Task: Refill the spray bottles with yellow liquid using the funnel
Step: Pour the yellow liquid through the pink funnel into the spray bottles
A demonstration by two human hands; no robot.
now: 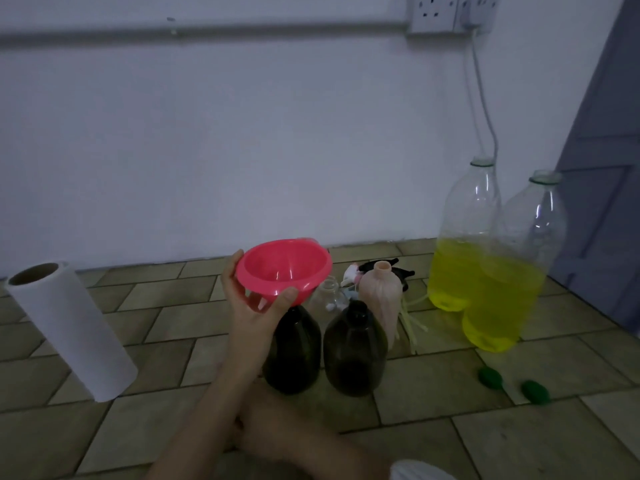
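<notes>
Tiled floor (519, 441) meets a white wall (242, 150). Two large open bottles (498, 268) hold yellow liquid. A paper roll (69, 327) stands left. Two dark spray bottles (355, 351) stand uncapped. The left hand (249, 306) grips the pink funnel (284, 268) over the left one. The right hand is out of view.

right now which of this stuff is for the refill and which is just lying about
For the job:
pink funnel, held by left hand
two dark bottles
two jugs of yellow liquid

Lying about:
paper towel roll
green caps
wall socket
</notes>
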